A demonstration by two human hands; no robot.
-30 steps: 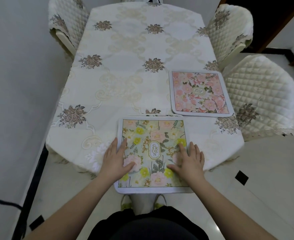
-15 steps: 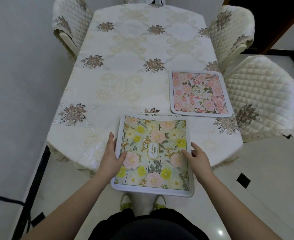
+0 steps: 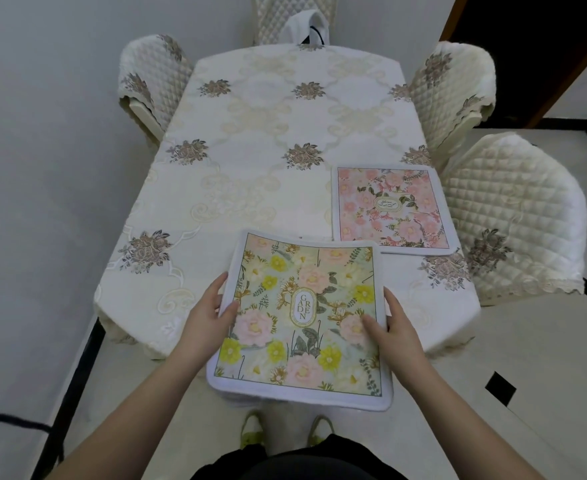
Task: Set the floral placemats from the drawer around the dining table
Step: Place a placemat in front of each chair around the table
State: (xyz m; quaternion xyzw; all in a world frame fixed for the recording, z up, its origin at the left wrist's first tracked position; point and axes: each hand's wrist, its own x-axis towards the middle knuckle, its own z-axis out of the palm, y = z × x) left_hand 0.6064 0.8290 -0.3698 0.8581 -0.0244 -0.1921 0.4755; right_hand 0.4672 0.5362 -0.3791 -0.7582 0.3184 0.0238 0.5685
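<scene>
Head: yellow placemat (image 3: pixel 302 317) lifted, seemingly.

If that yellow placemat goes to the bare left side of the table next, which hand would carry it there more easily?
Probably the left hand: it already pinches the yellow placemat's left edge, nearest the bare side. The right hand grips the opposite edge, toward the pink placemat.

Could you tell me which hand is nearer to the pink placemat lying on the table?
Right. The right hand grips the yellow placemat's right edge, below the pink placemat; the left hand grips the opposite edge, farther away.
</scene>
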